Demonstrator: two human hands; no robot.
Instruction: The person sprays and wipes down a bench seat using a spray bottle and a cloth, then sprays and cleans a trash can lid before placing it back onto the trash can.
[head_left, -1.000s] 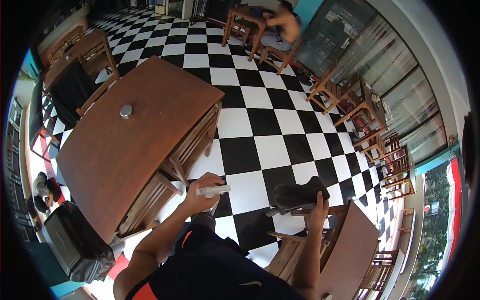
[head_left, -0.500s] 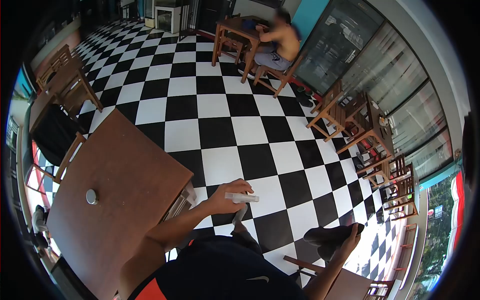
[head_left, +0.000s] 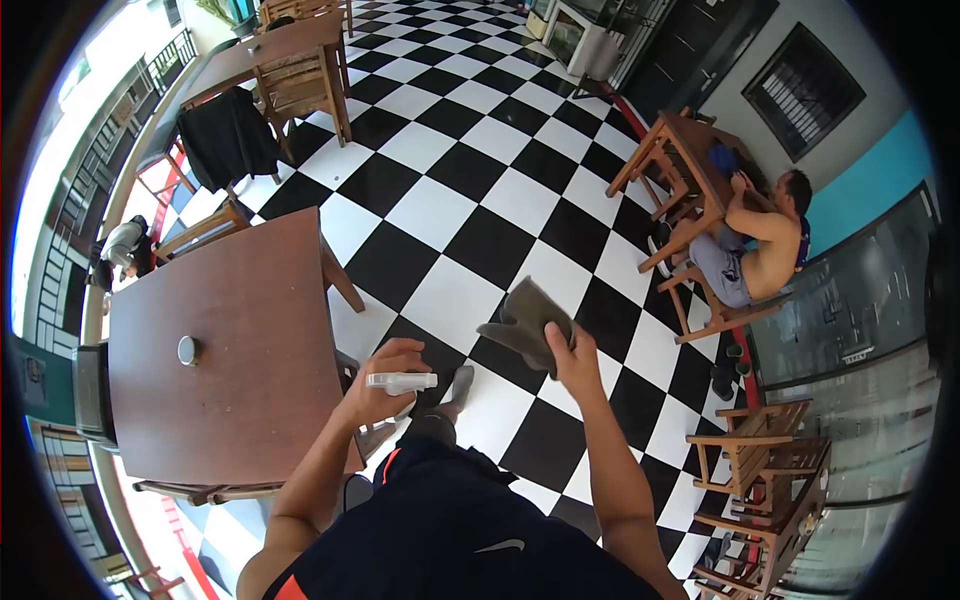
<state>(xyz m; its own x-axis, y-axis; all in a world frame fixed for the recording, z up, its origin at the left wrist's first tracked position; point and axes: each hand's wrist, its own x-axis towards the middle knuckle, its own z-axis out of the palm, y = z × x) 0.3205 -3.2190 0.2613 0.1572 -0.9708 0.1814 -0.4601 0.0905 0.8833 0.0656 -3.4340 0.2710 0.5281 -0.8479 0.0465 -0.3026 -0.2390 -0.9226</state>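
My left hand is closed around a spray bottle, whose whitish spray head shows above the fingers; most of its body is hidden. It is beside the near right edge of the brown wooden table. On that tabletop sits a small round silver-rimmed container. Farther right, my right hand grips a dark grey-green cloth by one side, thumb on top. The cloth hangs folded in the air above the checkered floor, away from the table.
A person sits at a wooden table on the right. Wooden chairs stand along the glass front at lower right. Beyond my table, a black garment covers a chair near another long table. Black and white tiles cover the floor.
My view has turned left, so the seated person appears farther right. My right hand has come up and inward with the cloth. My left hand still grips the spray bottle.
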